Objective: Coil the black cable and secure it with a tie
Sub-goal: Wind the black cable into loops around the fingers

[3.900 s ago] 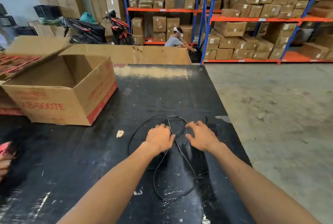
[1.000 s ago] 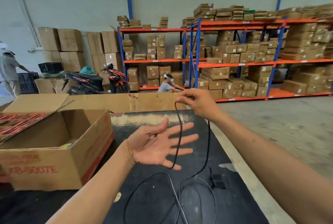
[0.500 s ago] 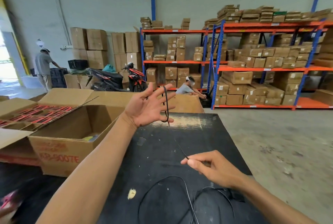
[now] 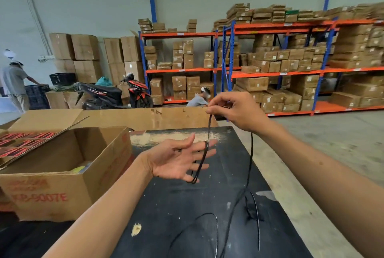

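Observation:
A thin black cable (image 4: 251, 155) runs up from the black table (image 4: 178, 201) to my right hand (image 4: 236, 112), which pinches it above the table's far edge. From that pinch the cable drops to my left hand (image 4: 176, 160), held palm up with fingers spread, and loops around those fingers. The loops hang a little below the fingertips. The rest of the cable lies in loose curves on the table near me, with a small black block on it at the right. No tie is visible.
An open cardboard box (image 4: 62, 166) stands at the table's left. A cardboard sheet (image 4: 145, 117) lines the far edge. Bare concrete floor (image 4: 332, 143) is to the right. Behind are a motorbike (image 4: 116, 91), shelving with boxes, and two people.
My right hand rose from low over the table to above the far edge, pulling cable up. My left hand dropped and now carries a further loop around its fingers.

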Tool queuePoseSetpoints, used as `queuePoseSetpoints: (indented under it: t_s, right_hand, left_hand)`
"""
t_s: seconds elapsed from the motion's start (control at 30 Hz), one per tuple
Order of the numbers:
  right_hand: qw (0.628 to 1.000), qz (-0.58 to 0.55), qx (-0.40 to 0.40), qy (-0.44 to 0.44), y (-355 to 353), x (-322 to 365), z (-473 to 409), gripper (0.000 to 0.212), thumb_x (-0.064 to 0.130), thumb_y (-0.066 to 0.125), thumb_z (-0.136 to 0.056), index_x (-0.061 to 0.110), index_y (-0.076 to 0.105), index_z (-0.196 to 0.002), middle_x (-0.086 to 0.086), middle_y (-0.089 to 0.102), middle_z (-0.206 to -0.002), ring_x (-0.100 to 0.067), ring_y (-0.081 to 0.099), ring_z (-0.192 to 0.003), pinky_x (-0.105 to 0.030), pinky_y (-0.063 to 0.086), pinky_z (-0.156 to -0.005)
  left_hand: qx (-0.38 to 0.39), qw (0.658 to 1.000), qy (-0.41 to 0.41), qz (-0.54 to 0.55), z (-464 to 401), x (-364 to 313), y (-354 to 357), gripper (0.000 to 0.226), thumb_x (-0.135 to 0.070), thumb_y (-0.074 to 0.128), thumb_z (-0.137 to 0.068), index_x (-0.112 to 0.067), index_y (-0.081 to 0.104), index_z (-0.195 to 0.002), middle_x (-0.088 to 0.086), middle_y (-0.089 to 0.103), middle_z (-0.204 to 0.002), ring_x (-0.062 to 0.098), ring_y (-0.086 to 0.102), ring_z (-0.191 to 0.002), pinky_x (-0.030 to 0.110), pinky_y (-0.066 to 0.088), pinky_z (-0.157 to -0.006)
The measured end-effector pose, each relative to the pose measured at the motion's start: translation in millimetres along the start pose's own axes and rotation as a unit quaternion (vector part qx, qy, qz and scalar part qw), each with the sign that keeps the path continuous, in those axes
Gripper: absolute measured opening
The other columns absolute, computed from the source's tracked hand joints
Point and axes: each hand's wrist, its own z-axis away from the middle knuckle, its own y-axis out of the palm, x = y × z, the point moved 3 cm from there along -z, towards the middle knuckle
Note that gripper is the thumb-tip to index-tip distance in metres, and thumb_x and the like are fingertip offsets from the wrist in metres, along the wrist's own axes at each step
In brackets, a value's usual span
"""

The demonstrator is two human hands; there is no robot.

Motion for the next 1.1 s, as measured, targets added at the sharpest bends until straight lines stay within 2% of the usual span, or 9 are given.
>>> queuePoseSetpoints:
  t_s: [0.1,0.2,0.27,0.37,0.47,0.57,0.7,0.83,1.1]
  right_hand:
    - [0.999,-0.044,0.019,0.021,20.5,-22.1,1.1,0.003,0.031,0.078,-0.087,0.029,0.080,-0.087,0.005,0.076,-0.086,-0.019,0.070,-0.084,-0.040,0.058,-0.080]
    - [0.988,-0.132,0.045,0.069,51.8,-36.8,19.2,0.027,0.017,0.068,-0.095,0.039,0.077,-0.083,0.010,0.078,-0.090,-0.014,0.072,-0.094,-0.041,0.057,-0.092]
    - [0.981,-0.145,0.070,0.107,77.5,-42.4,38.0,0.020,0.029,0.062,-0.096,0.037,0.078,-0.087,0.012,0.078,-0.091,-0.006,0.071,-0.091,-0.033,0.057,-0.087]
    - [0.976,-0.156,0.091,0.124,106.2,-38.9,70.5,0.030,0.046,0.053,-0.099,0.029,0.077,-0.090,0.013,0.066,-0.072,0.003,0.054,-0.062,-0.015,0.042,-0.058]
    - [0.974,-0.157,0.129,0.102,115.8,-28.0,98.7,0.032,0.049,0.049,-0.103,0.033,0.076,-0.096,0.011,0.054,-0.065,0.000,0.046,-0.059,-0.015,0.039,-0.058]
    - [0.970,-0.163,0.154,0.090,108.5,-16.7,113.8,0.027,0.040,0.053,-0.104,0.029,0.078,-0.101,0.015,0.049,-0.060,0.001,0.042,-0.056,-0.015,0.039,-0.059]
    - [0.965,-0.164,0.186,0.087,83.0,-0.2,107.5,0.022,0.036,0.062,-0.100,0.026,0.080,-0.095,0.014,0.053,-0.056,-0.002,0.044,-0.053,-0.017,0.037,-0.055]
    - [0.972,-0.145,0.182,0.042,47.8,22.1,71.1,0.013,0.027,0.069,-0.096,0.023,0.077,-0.087,0.022,0.062,-0.060,0.005,0.051,-0.052,-0.008,0.038,-0.051]
    - [0.996,0.001,0.093,0.000,9.2,10.6,-14.3,0.010,0.044,0.076,-0.085,0.044,0.073,-0.075,0.032,0.067,-0.068,0.008,0.060,-0.066,-0.006,0.041,-0.060]
  left_hand:
    - [0.063,0.997,0.038,0.022,-0.1,-5.7,18.3,0.068,-0.054,0.048,-0.095,-0.031,0.027,-0.156,-0.003,0.020,-0.166,0.031,0.016,-0.150,0.063,0.005,-0.119]
    - [0.107,0.986,0.116,0.053,4.4,-20.8,28.1,0.068,-0.053,0.037,-0.099,-0.028,0.014,-0.159,0.005,0.007,-0.168,0.039,0.001,-0.152,0.069,-0.006,-0.115]
    - [0.105,0.979,0.166,0.062,9.7,-32.8,25.8,0.067,-0.054,0.030,-0.101,-0.027,0.010,-0.159,0.006,0.000,-0.168,0.040,-0.003,-0.151,0.071,-0.013,-0.112]
    - [0.041,0.974,0.213,0.069,21.8,-49.7,6.9,0.066,-0.055,0.029,-0.101,-0.027,0.014,-0.159,0.007,0.005,-0.167,0.043,0.004,-0.150,0.073,-0.003,-0.114]
    - [-0.067,0.967,0.239,0.062,37.4,-56.6,-23.8,0.065,-0.055,0.030,-0.099,-0.026,0.023,-0.157,0.011,0.021,-0.164,0.046,0.025,-0.144,0.075,0.013,-0.111]
    - [-0.153,0.951,0.252,0.092,52.9,-51.8,-54.5,0.064,-0.056,0.030,-0.099,-0.026,0.029,-0.156,0.012,0.033,-0.159,0.049,0.024,-0.144,0.076,0.018,-0.108]
    - [-0.222,0.943,0.218,0.116,60.3,-32.5,-80.0,0.062,-0.056,0.032,-0.098,-0.028,0.034,-0.153,0.008,0.029,-0.158,0.042,0.025,-0.143,0.072,0.013,-0.112]
    - [-0.224,0.954,0.155,0.122,51.1,-13.5,-79.0,0.060,-0.056,0.031,-0.099,-0.027,0.037,-0.152,0.005,0.025,-0.161,0.037,0.027,-0.131,0.069,0.008,-0.115]
    - [-0.021,0.998,0.033,0.054,8.0,0.3,-14.1,0.062,-0.050,0.042,-0.098,-0.032,0.029,-0.155,0.002,0.020,-0.165,0.038,0.014,-0.150,0.063,0.000,-0.119]
